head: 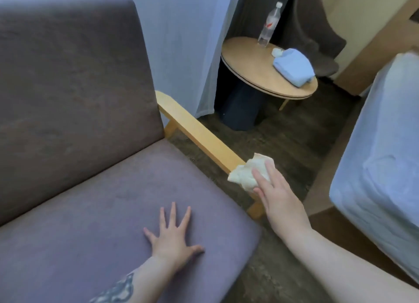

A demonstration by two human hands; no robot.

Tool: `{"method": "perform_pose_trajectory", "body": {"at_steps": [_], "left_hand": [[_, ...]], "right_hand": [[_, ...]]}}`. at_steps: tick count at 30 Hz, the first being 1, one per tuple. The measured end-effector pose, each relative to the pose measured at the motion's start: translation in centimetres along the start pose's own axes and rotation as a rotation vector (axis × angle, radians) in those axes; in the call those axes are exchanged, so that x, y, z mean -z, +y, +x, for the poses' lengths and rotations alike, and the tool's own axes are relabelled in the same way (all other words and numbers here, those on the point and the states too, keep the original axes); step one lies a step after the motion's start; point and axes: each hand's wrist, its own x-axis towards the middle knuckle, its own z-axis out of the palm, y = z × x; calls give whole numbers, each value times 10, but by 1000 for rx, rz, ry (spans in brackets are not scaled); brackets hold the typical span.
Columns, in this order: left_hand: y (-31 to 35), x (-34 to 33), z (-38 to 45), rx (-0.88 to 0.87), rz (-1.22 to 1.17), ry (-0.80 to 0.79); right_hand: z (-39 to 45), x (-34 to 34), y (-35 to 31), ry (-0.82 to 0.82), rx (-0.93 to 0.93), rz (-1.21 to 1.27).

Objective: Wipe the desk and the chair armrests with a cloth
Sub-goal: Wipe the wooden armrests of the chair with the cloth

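Note:
A grey-purple upholstered chair (90, 166) fills the left of the view. Its yellow wooden armrest (197, 132) runs along the right side of the seat. My right hand (278, 196) presses a crumpled pale cloth (247, 171) onto the near end of that armrest, fingers lying flat over the cloth. My left hand (174, 239) rests flat on the seat cushion with its fingers spread and nothing in it. The armrest's front end is hidden under the cloth and hand.
A round wooden side table (254, 64) stands behind the chair, with a plastic water bottle (269, 23), a folded blue towel (294, 66) and a small crumpled wad (277, 52) on it. A bed with pale sheets (381, 162) is at the right. Sheer curtain (186, 41) hangs behind.

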Motion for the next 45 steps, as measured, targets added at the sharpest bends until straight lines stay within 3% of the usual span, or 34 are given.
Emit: {"method": "perform_pose_trajectory", "body": {"at_steps": [4,9,18,23,28,36,45], "left_hand": [[46,-12,34,27,25,3],[39,5,66,42,28,14],[32,13,76,16,42,23],[17,31,77,-37,68,-39],[-7,49,81,17,81,-30],[-11,35,84,-6,67,66],[-14,27,87,-10,72,123]], "right_hand": [[14,-33,44,-106,-7,11],[19,-70,48,-155,80,11],[122,-75,-5,-231,255,63],[80,-51,47,-301,396,142],[27,-47,87,-331,369,92],[138,-71,1,-230,424,146],[262,-93,-103,-323,375,59]]}}
